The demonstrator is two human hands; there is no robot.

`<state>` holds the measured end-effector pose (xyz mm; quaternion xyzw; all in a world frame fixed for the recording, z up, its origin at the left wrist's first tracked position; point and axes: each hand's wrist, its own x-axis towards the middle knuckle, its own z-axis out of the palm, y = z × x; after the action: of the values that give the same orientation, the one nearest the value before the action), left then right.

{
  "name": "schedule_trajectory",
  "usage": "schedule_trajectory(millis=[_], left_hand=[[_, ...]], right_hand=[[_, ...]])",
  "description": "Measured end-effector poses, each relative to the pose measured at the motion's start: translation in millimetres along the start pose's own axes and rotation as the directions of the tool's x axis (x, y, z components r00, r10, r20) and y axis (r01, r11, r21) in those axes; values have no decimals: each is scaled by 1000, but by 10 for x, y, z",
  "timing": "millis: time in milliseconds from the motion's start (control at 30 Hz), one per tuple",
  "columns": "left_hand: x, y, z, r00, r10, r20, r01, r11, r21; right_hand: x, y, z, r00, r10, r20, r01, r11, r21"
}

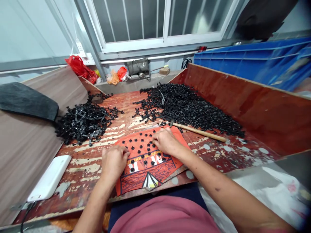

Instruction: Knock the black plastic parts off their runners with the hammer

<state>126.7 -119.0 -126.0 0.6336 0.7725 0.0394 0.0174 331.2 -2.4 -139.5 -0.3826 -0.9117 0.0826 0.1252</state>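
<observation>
An orange printed cloth lies near the table's front edge, dotted with several small black knob-like pieces standing apart in loose rows. My left hand rests at the cloth's left side, fingers curled in and fingertips beside one black piece. Over the upper right of the cloth, my right hand is closed with thumb and fingers pinched together among the black pieces. Whatever either hand grips is hidden by the fingers. Just behind the cloth lies a wooden-handled tool, its small head close to my right hand.
A large heap of black parts covers the back right, and a smaller heap sits at left. A white power bank-like box lies front left. Wooden boards wall the table sides. A blue crate stands beyond the right board.
</observation>
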Motion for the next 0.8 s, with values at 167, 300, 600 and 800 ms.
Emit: schedule_trajectory(millis=[167,300,600,800], left_hand=[[5,-71,52,998,52,-39,-55,996,-68],[-65,-335,94,994,-37,-100,17,981,-196],[-241,-362,96,951,-292,-101,221,870,-441],[-352,-445,74,952,-285,-108,210,870,-446]], right_hand=[[-68,104,-139,999,35,-38,-34,999,24],[-218,582,-421,963,210,-170,-213,977,-3],[-150,539,-310,982,181,-50,-185,977,-104],[94,442,-252,976,207,69,-190,961,-200]])
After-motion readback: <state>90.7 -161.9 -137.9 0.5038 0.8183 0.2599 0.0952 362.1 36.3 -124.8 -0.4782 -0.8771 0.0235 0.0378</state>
